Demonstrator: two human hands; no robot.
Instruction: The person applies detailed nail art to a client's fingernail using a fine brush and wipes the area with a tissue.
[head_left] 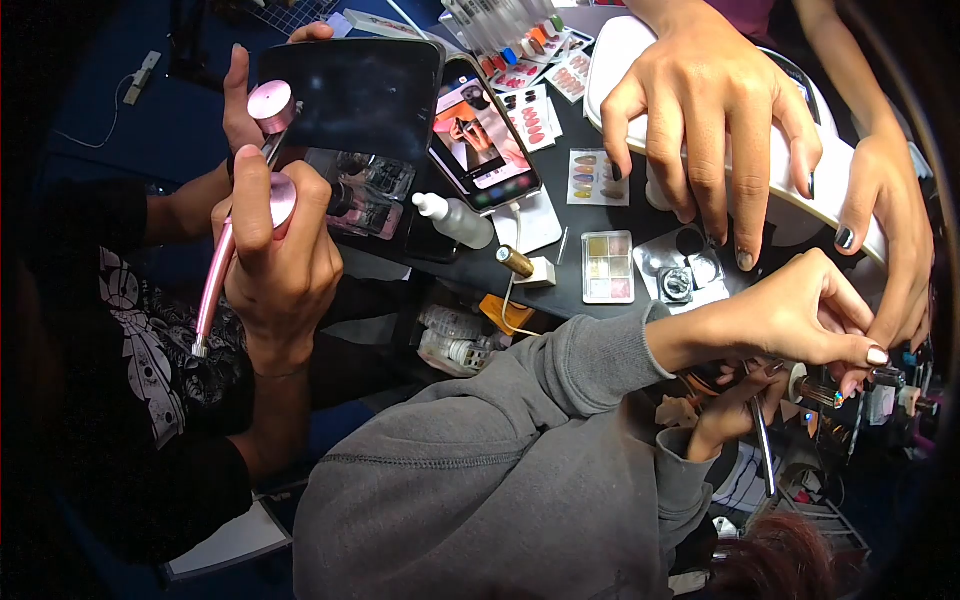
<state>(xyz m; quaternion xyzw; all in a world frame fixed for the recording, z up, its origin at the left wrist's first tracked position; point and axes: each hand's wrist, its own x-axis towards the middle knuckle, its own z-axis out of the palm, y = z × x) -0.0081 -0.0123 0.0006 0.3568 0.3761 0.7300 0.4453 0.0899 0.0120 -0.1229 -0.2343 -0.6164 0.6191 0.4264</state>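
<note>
My left hand (785,315), in a grey sleeve, reaches to the right and closes its thumb and fingers around a finger of another person's hand (890,235). Partly hidden below it, my right hand (735,405) grips a slim silver-handled tool (765,450); its working tip is out of sight. A small glass bottle (822,392) lies close to my left fingertips. The same person's other hand (705,130), with dark and metallic nails, rests on a white nail lamp (625,50). An open pot of dark gel (676,284) sits on a foil sheet nearby.
A co-worker's hand (285,260) holds a pink pen-shaped device (215,275), beside a glossy black panel (350,100). The table carries a lit phone (480,130), a white dropper bottle (455,220), nail swatch cards (598,178) and a glitter palette (607,268). Reddish hair (780,560) shows below.
</note>
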